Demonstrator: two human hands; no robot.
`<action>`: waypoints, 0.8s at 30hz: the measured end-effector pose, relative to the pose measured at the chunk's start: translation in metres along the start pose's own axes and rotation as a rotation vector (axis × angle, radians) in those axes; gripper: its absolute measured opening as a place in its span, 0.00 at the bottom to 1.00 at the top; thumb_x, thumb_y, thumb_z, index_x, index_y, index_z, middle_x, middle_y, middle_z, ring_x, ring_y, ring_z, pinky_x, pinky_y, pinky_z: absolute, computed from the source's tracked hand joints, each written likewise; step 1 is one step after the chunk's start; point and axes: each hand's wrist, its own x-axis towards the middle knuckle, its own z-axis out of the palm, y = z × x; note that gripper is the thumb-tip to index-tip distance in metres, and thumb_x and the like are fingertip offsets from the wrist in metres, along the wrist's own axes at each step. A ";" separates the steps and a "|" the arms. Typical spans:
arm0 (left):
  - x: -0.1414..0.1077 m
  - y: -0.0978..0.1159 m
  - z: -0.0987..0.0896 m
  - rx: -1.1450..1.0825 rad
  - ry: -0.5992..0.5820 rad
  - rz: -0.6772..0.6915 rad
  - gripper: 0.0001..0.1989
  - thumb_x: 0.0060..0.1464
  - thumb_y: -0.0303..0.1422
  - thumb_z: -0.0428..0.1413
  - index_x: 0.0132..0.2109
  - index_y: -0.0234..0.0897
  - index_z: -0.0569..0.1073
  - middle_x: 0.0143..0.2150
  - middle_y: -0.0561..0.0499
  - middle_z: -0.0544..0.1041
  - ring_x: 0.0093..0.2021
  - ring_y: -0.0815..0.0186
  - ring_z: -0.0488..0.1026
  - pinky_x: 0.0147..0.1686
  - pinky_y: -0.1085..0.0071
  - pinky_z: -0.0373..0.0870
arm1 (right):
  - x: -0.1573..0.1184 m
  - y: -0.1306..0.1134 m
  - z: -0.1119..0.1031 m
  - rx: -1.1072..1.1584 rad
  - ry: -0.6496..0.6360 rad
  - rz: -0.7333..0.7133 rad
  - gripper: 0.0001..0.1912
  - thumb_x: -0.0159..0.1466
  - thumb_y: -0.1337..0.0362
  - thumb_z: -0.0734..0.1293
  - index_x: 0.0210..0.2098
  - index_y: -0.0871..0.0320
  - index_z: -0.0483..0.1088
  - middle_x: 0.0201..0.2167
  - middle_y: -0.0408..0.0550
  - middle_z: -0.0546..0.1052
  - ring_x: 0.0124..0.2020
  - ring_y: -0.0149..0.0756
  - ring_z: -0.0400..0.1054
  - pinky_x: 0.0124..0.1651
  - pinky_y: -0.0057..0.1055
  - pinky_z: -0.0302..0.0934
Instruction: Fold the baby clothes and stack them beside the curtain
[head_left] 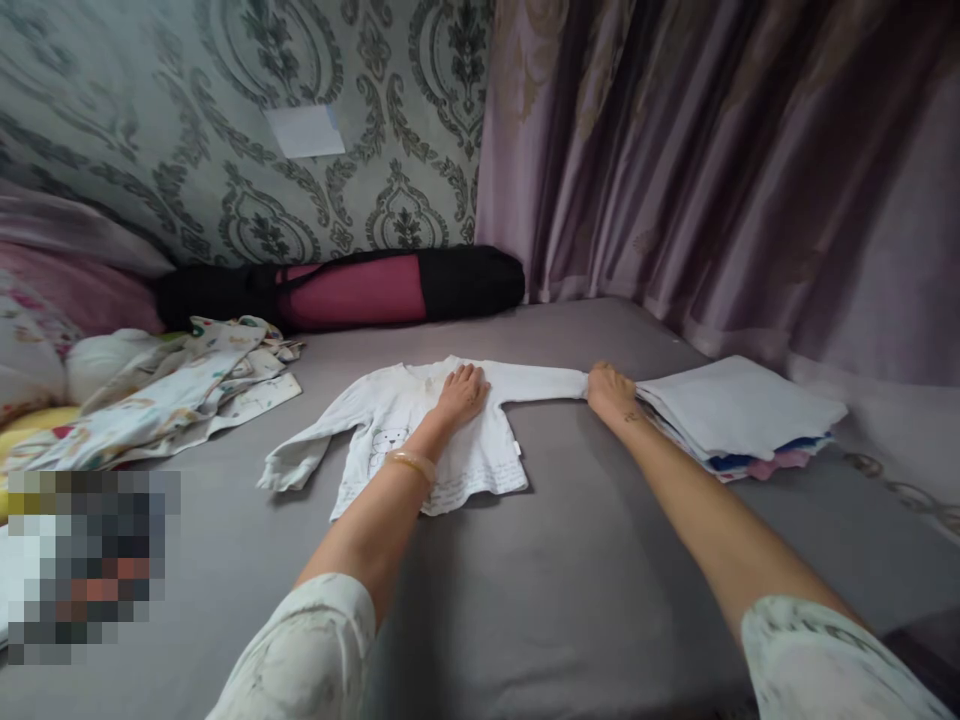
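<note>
Sleeve (pixel 544 381) of the small white shirt (pixel 484 440) runs straight out to your right hand (pixel 611 390), whose fingers are curled closed on its end; exactly how they pinch the cuff, you cannot tell from here. Your left hand (pixel 463 393) is open, laid palm down on the upper chest of the shirt, below the neckline. The shirt lies flat on the grey sheet (pixel 570 540), between the loose clothes (pixel 217 380) and the folded stack (pixel 739 405) just beside your right hand.
</note>
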 end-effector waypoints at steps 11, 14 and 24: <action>0.002 0.005 -0.007 0.035 -0.032 -0.016 0.25 0.66 0.43 0.39 0.64 0.35 0.58 0.69 0.38 0.57 0.70 0.53 0.49 0.66 0.52 0.44 | 0.018 -0.002 0.010 0.176 -0.127 0.134 0.26 0.69 0.54 0.57 0.55 0.69 0.68 0.53 0.69 0.72 0.55 0.52 0.68 0.54 0.42 0.62; 0.003 0.007 -0.007 0.021 -0.030 -0.011 0.24 0.66 0.42 0.40 0.64 0.36 0.59 0.69 0.38 0.57 0.70 0.53 0.48 0.66 0.50 0.44 | 0.014 -0.006 0.014 0.185 -0.096 0.113 0.27 0.68 0.53 0.58 0.55 0.70 0.68 0.54 0.69 0.71 0.55 0.53 0.67 0.53 0.42 0.61; 0.012 0.004 -0.005 -0.019 -0.021 0.011 0.25 0.67 0.40 0.36 0.65 0.36 0.57 0.69 0.41 0.57 0.70 0.56 0.50 0.66 0.54 0.45 | 0.029 -0.009 0.016 0.429 0.093 0.047 0.21 0.71 0.62 0.52 0.58 0.66 0.58 0.49 0.63 0.74 0.51 0.46 0.69 0.49 0.33 0.59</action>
